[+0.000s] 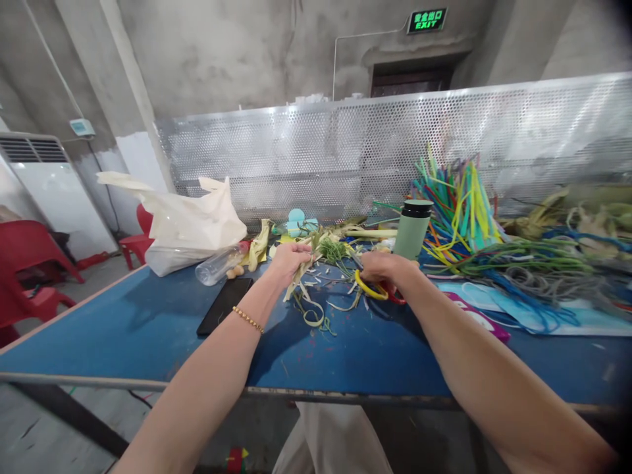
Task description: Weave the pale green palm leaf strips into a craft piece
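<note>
Over the middle of the blue table, my left hand (291, 258) is closed in a pinch on pale strips of dried husk (298, 282), whose ends trail down towards the tabletop. A bunch of green strands (332, 251) lies just right of those fingers. My right hand (380, 264) is closed round a pair of scissors (370, 287) with yellow and red handles. The blades point up and left, towards the green strands, and are partly hidden by the hand. Cut bits and a looped strip (314, 315) lie below, between the two hands.
A black phone (224, 307), a clear plastic bottle (217, 264) and a white plastic bag (192, 220) stand or lie left. Rightward are a green flask (413, 230), colourful strips (464, 210), tangled cords (528, 260) and blue masks (533, 309). A perforated metal screen (296, 151) borders the back.
</note>
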`<state>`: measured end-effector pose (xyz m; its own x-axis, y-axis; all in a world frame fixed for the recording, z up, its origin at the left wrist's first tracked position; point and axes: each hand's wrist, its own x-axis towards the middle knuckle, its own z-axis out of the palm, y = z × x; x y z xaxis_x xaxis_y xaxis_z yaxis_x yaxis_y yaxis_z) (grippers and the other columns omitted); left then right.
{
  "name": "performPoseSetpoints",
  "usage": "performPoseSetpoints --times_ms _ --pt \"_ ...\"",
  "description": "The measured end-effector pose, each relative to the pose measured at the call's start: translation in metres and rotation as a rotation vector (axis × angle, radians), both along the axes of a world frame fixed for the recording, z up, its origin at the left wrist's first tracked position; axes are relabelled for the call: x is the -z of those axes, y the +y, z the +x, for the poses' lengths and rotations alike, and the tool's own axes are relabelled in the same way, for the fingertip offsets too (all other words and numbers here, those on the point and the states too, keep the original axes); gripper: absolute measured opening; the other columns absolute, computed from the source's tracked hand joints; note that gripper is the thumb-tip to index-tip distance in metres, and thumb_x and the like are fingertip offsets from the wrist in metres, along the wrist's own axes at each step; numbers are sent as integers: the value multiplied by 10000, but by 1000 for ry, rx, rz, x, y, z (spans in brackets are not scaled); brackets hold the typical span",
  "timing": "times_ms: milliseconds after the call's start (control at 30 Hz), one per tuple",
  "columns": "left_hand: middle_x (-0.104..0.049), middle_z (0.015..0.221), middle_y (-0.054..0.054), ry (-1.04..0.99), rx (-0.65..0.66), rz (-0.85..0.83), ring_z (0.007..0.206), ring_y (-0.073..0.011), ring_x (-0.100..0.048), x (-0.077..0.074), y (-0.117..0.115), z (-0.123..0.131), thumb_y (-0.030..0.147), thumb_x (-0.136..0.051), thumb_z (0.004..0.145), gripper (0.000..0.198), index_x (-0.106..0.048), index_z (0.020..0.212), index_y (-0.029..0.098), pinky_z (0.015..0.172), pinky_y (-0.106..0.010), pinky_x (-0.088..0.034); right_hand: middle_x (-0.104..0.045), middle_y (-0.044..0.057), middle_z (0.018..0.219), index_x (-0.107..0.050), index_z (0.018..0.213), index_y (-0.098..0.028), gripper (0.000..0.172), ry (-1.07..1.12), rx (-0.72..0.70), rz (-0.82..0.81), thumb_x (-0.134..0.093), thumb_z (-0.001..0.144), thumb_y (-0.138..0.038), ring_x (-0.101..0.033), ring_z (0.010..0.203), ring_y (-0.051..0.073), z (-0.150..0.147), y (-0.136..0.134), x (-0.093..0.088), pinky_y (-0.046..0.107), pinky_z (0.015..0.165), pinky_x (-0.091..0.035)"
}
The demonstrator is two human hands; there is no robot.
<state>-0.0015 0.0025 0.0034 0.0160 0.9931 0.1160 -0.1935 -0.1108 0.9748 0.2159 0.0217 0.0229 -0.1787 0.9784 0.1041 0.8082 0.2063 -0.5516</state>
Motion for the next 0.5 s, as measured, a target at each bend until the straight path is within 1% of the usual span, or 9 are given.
performPoseSetpoints --times_ms 67,100,233,300,333,367,400,467,500 --pt "-655 618 -41 33 7 13 529 -112 -588 1 0 0 -16 -661 601 212 -617 774 99 585 -260 -470 -420 13 318 -524 424 -201 295 -229 77 -90 -701 472 31 -652 578 294 -5 -7 -1 373 576 -502" --pt "-653 618 -39 49 7 21 529 -111 -586 1 0 0 -11 -664 604 211 -617 777 101 586 -261 -468 -425 10 318 -526 427 -202 292 -275 97 -122 -734 470 -2 -642 554 282 -7 -11 -2 365 557 -499" --pt "-627 587 -13 146 -24 79 512 -95 -549 3 2 1 -1 -634 627 194 -622 787 107 565 -242 -428 -499 45 360 -536 449 -193 294 -357 125 -237 -823 510 -165 -611 481 258 -8 -19 -11 344 488 -474" --pt "-584 546 21 224 -65 130 483 -76 -496 4 2 2 7 -639 628 198 -631 796 111 529 -221 -377 -509 44 379 -539 463 -189 306 -343 113 -179 -825 561 -232 -595 465 226 -5 -19 -19 314 474 -456" --pt "-557 525 39 264 -85 161 466 -66 -463 4 1 4 11 -647 624 210 -637 807 114 511 -214 -348 -508 39 389 -546 473 -185 307 -326 88 -106 -809 607 -269 -584 462 200 -4 -19 -23 291 470 -445" --pt "-530 508 55 301 -99 191 450 -59 -430 4 -1 5 13 -656 620 228 -641 823 115 496 -211 -320 -517 34 412 -569 502 -179 301 -249 33 -33 -779 666 -321 -569 456 168 -5 -20 -26 265 462 -433" --pt "-511 498 67 328 -101 216 438 -54 -402 4 -2 6 16 -662 618 250 -643 846 116 487 -212 -299 -547 36 450 -600 544 -172 296 -146 -47 -1 -745 712 -368 -556 446 146 -6 -21 -29 250 447 -422" --pt "-509 499 71 362 -67 256 427 -57 -384 3 -6 8 28 -664 628 293 -636 906 115 481 -216 -282 -622 40 561 -660 672 -167 292 88 -257 -21 -710 745 -445 -558 452 127 -13 -24 -31 236 416 -415" --pt "-520 505 67 372 -39 272 427 -61 -387 3 -7 9 36 -661 638 308 -629 934 115 479 -218 -280 -636 38 586 -663 691 -167 306 167 -325 -22 -698 753 -465 -561 455 120 -17 -26 -30 230 409 -418"
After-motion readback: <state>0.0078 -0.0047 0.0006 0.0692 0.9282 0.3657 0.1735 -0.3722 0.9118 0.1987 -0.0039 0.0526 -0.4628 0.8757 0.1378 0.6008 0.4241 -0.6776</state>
